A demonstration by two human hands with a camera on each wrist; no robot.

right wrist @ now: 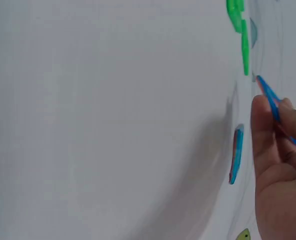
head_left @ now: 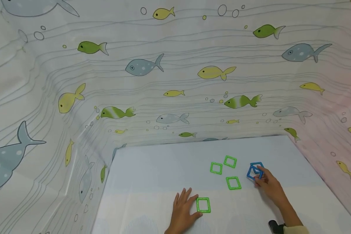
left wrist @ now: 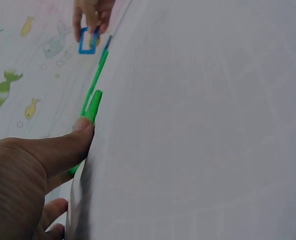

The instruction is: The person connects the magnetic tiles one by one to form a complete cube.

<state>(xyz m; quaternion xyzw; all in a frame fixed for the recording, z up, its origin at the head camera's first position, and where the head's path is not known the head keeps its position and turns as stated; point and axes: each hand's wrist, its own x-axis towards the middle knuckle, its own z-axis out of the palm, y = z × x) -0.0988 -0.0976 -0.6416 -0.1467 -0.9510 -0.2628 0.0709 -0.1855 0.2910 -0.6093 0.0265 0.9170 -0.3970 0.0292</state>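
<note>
While a white table (head_left: 152,169) supported the work, the left hand (head_left: 182,209) gripped the near green frame (head_left: 209,205) between thumb and forefinger; the right hand (head_left: 270,188) pinched a raised blue frame (head_left: 249,172). Second blue frame (head_left: 256,163): lay on the table, apart from it. Three other green frames (head_left: 232,177): lay farther back. Step, apparently: blue pieces were handled singly; next move likely called for a steady pinch and clearance from the twin.

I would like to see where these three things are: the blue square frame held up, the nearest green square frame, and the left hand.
Blue square frame (right wrist: 269,95): right wrist view, on its upper edge.
Green square frame (head_left: 209,205): head view, on its right bar.
Left hand (head_left: 182,210): head view, on its back.
</note>
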